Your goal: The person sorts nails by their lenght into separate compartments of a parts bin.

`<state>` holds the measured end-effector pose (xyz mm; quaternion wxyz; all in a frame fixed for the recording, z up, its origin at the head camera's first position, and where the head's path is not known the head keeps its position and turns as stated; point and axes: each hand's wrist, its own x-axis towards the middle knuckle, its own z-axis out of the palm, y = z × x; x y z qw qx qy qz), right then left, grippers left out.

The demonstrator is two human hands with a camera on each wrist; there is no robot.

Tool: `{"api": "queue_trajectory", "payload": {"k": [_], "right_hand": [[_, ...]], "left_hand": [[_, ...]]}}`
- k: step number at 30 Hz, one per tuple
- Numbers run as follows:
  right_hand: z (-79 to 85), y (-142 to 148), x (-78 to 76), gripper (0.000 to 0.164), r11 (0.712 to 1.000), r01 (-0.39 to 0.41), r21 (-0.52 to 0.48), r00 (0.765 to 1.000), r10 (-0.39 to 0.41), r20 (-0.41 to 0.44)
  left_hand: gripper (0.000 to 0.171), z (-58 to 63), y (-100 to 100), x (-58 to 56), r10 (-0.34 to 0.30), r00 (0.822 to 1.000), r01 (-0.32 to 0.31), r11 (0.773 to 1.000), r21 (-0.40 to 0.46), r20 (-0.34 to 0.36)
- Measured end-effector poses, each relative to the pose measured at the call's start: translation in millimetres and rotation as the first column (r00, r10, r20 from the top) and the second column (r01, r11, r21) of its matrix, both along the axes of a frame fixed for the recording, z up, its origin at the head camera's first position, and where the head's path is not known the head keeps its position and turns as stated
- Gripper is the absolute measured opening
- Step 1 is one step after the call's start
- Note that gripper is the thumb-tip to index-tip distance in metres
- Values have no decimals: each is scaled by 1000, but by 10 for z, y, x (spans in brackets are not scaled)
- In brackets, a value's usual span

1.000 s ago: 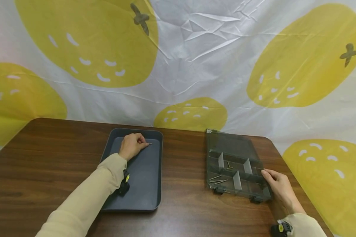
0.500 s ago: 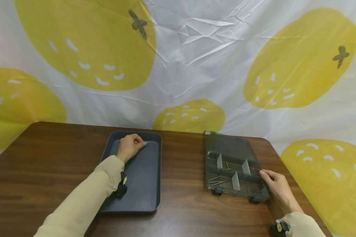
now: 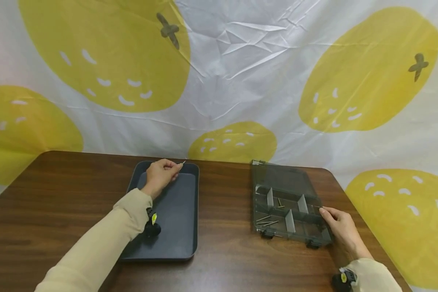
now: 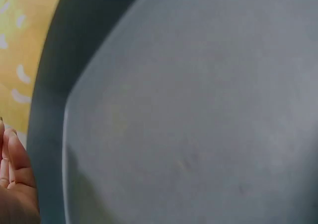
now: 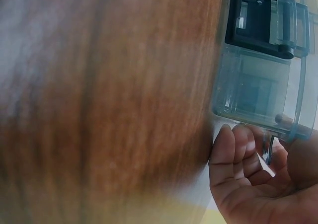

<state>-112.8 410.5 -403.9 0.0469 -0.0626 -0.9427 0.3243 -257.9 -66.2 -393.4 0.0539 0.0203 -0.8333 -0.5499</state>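
Observation:
My left hand pinches a thin, silvery nail-like piece between thumb and fingertips, above the far end of the dark grey tray. Only its tip shows; the rest is hidden by the fingers. At the right, a smoky clear compartment box lies on the table. My right hand grips its right edge, thumb on top, and the right wrist view shows curled fingers against the box's side. Several thin metal pieces lie in its near left compartment. Brass-coloured pieces are in a far compartment.
Both tray and box stand on a brown wooden table, apart from each other. A white and yellow patterned cloth hangs behind the table's far edge. Black latches stick out from the box's near side.
The left hand has lifted the nail-like piece slightly off the tray floor and tilted it upward. The right hand keeps its grip on the box. The head view has shifted a little.

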Motion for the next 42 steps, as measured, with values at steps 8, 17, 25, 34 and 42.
{"api": "queue_trajectory", "payload": {"k": [8, 17, 25, 34, 42], "right_hand": [[4, 4, 3, 51, 1000, -2, 6, 1000, 2, -5], [17, 12, -6, 51, 1000, -8, 6, 1000, 8, -12], [12, 10, 1, 52, 1000, -6, -3, 1000, 6, -7], [4, 6, 2, 50, 1000, -5, -3, 1000, 5, -20], [9, 15, 17, 53, 1000, -12, -28, 1000, 12, -3]], "left_hand": [[25, 147, 247, 37, -12, 1000, 7, 982, 187, 25], [21, 323, 667, 134, -107, 994, 91, 946, 312, 35], [18, 373, 1156, 248, -191, 982, 174, 908, 382, 7], [18, 322, 1654, 419, -303, 953, 282, 881, 381, -4], [17, 247, 1959, 553, -343, 939, 312, 879, 360, 23]]}}
